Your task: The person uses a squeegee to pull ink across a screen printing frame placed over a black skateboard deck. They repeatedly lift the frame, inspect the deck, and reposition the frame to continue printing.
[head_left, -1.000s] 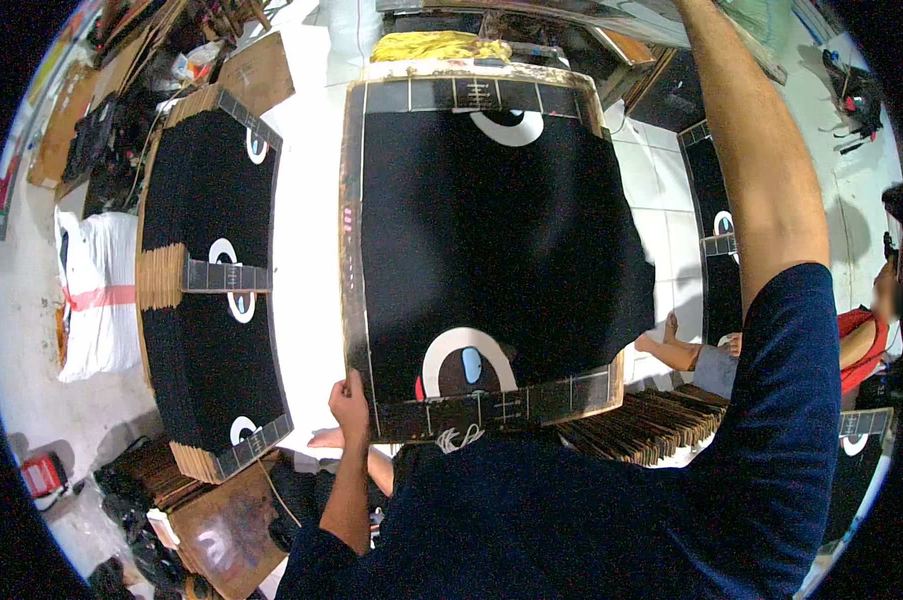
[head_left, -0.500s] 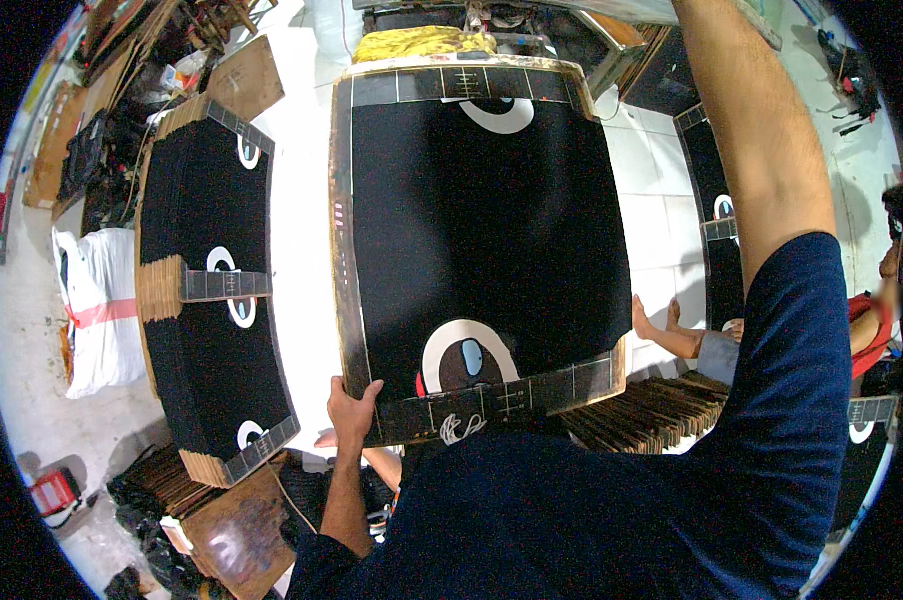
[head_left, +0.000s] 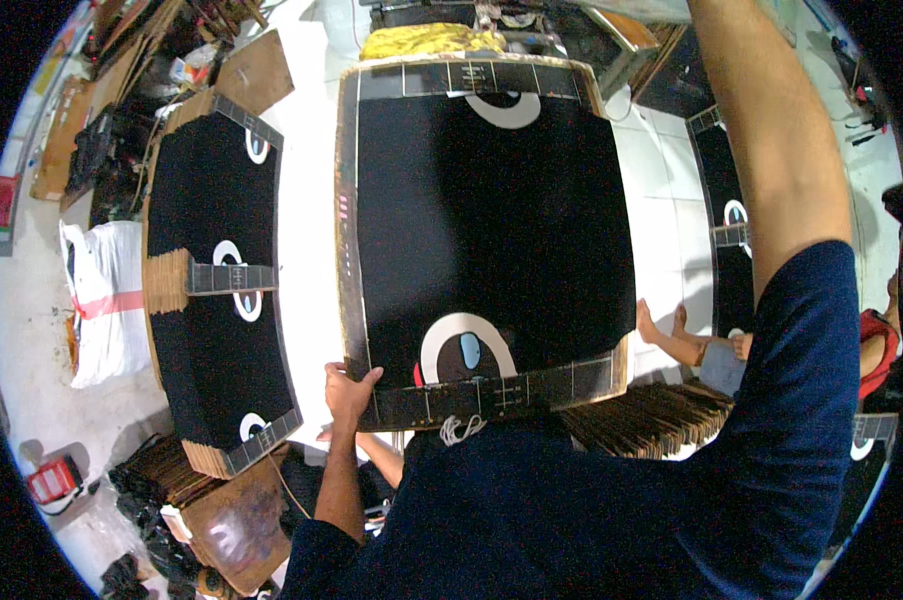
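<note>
In front of me lies a large flat board covered with black fabric. White-ringed eye shapes are printed at the fabric's far and near ends, and dark marked strips run along both ends of the board. My left hand grips the board's near left corner, its thumb lying over the edge; the fingers beneath are partly hidden. My right arm reaches far forward past the top of the picture, so the right hand is out of sight. A white cord hangs in a loop at my front.
On the left stands a row of stacked boards with similar black pieces. More such boards are at the right. Thin boards are stacked near my right side. Another person's legs show there. A yellow cloth lies beyond the far edge.
The view has shifted slightly, so the surroundings sit a little further right. My left hand keeps its hold on the board's corner, and the right arm stays stretched forward.
</note>
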Demonstrator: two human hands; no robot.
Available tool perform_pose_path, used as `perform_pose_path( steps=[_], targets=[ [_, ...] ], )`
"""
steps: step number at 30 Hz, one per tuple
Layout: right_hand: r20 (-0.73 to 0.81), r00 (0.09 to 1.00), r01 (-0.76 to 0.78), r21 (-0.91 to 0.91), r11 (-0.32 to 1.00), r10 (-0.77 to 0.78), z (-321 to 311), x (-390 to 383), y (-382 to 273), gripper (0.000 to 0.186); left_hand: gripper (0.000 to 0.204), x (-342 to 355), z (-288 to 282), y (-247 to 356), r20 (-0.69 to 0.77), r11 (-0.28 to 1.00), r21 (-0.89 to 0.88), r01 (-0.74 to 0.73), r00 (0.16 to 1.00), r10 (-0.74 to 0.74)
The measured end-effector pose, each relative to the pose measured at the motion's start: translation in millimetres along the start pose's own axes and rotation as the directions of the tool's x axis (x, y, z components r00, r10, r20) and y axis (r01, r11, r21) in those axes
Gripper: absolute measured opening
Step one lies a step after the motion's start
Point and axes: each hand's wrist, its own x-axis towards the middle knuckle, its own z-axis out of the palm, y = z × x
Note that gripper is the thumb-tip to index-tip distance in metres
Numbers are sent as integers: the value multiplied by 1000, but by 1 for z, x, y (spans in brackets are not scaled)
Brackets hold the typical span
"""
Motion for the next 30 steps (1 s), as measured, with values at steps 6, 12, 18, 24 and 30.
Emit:
perform_pose_path(
  steps=[6,12,18,24,30],
  targets=[
    [67,997,-53,59,997,49,-15,-38,-4,30,81,10,4,18,-14,997,80,-7,1000,8],
    [-217,944,246,-36,969,-248,-7,-149,19,28,93,37,-48,213,-176,668,-589,-454,880,442],
    [-45,993,112,149,982,-106,-1,-318,23,28,87,38,-48,356,90,-277,-947,163,962,259],
    [250,967,31,98,995,-55,40,-380,41,35,72,67,40,284,453,-31,-890,454,891,40],
    [370,910,137,151,979,-184,158,-355,96,44,98,90,100,243,-541,764,-168,-623,706,457]
  ],
)
